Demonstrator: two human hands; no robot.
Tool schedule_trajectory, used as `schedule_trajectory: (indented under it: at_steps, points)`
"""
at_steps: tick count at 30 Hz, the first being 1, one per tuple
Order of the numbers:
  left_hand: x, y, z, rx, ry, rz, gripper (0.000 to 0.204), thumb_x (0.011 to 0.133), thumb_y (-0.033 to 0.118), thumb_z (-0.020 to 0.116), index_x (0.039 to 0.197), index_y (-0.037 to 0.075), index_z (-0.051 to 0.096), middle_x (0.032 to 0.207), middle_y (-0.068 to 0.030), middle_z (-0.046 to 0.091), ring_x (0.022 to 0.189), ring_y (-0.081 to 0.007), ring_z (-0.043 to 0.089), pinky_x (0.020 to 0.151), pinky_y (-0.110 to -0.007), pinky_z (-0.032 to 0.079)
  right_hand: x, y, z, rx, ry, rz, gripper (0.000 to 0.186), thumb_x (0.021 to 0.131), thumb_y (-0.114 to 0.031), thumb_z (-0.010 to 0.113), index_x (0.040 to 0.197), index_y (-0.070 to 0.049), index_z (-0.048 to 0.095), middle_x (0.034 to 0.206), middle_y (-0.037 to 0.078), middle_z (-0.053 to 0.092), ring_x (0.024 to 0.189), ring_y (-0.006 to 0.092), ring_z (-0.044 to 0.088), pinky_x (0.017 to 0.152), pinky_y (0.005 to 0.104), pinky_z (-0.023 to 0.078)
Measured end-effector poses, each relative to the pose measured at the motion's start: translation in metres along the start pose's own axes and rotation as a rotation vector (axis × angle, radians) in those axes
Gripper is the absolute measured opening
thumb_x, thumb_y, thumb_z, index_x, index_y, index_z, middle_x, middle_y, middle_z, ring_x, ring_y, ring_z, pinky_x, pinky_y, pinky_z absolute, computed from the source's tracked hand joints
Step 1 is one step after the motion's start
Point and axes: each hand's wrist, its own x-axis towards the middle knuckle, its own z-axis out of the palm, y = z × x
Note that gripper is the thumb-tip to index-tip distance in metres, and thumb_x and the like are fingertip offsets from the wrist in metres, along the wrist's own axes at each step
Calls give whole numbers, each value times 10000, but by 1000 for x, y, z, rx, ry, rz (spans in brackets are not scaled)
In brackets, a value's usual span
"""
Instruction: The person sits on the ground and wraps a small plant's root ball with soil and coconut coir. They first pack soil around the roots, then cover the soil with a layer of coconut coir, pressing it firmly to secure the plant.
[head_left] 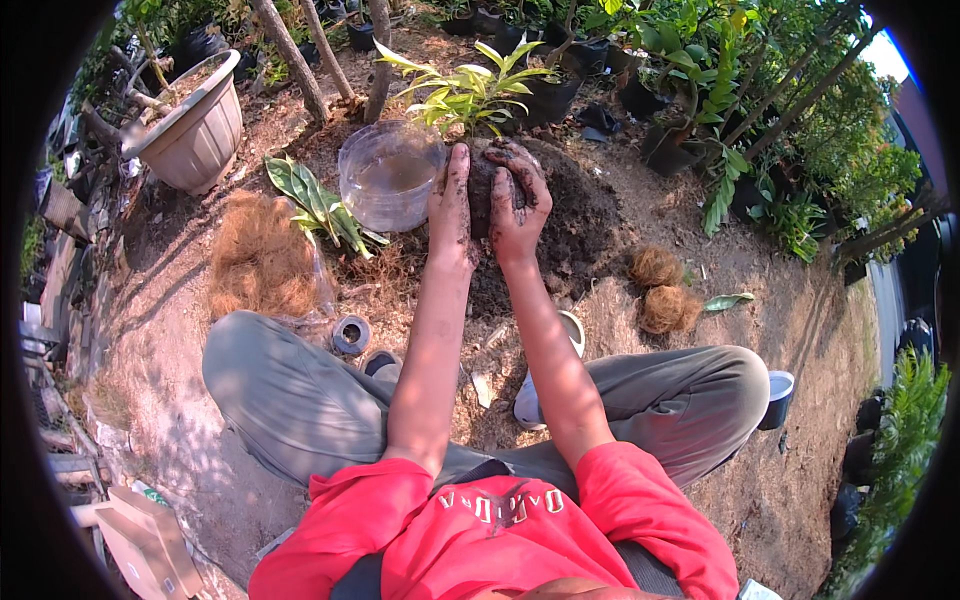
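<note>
My left hand (450,205) and my right hand (518,205), both muddy, are closed around the dark soil ball (480,185) of a small plant with yellow-green leaves (470,95), on either side of it. A heap of dark soil (580,215) lies beneath and beside them. Just left of my hands stands a clear plastic tub (390,180) holding cloudy water. Loose green leaves (310,200) lie left of the tub. Brown fibre (260,260) is piled farther left, and two fibre balls (668,308) sit to the right. Some fingertips are hidden.
A large beige pot (190,140) leans at back left, near thin trunks (380,60). Black potted plants (668,150) line the back and right. A small round container (350,333) is before my left knee; a bucket (778,400) is beside my right knee. Cardboard (150,545) lies lower left.
</note>
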Motion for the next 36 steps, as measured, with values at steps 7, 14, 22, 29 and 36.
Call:
schedule_trajectory:
  at_steps: [7, 14, 22, 29, 36]
  points:
    - [-1, 24, 11, -267, -22, -244, 541, 968, 508, 436, 1215, 45, 567, 1137, -120, 624, 1018, -234, 613, 873, -382, 522, 10, -15, 0, 803, 152, 572, 431, 940, -320, 462, 1224, -16, 576, 1190, 129, 604, 1116, 268, 576, 998, 396, 436]
    - [1, 16, -15, -486, -146, -210, 373, 965, 397, 467, 1128, 82, 584, 1018, -78, 647, 912, -219, 636, 808, -373, 543, 21, -44, -3, -263, -405, -296, 374, 768, -223, 682, 1060, 10, 661, 1158, 217, 624, 1116, 374, 572, 1015, 432, 398]
    - [-1, 12, -7, -238, -55, -133, 386, 957, 373, 541, 1216, 88, 557, 1110, -74, 628, 980, -186, 619, 842, -338, 534, 8, -20, 1, -64, -150, -175, 224, 765, -101, 642, 950, 23, 660, 965, 189, 660, 952, 365, 619, 893, 394, 466]
    - [-18, 18, 24, 141, -71, 164, 429, 940, 329, 617, 1219, 5, 577, 1132, -48, 590, 1051, -119, 541, 928, -290, 438, -15, 29, 4, 776, 254, 347, 437, 877, -229, 572, 1247, 0, 535, 1294, 184, 540, 1188, 292, 528, 1010, 396, 423]
    - [2, 34, 27, 423, 7, 164, 334, 908, 278, 677, 1075, -10, 660, 982, -21, 634, 910, -72, 543, 830, -210, 426, 2, -15, -4, 1402, 227, 909, 553, 912, -463, 428, 1238, -31, 539, 1269, 164, 557, 1156, 308, 548, 1025, 455, 422]
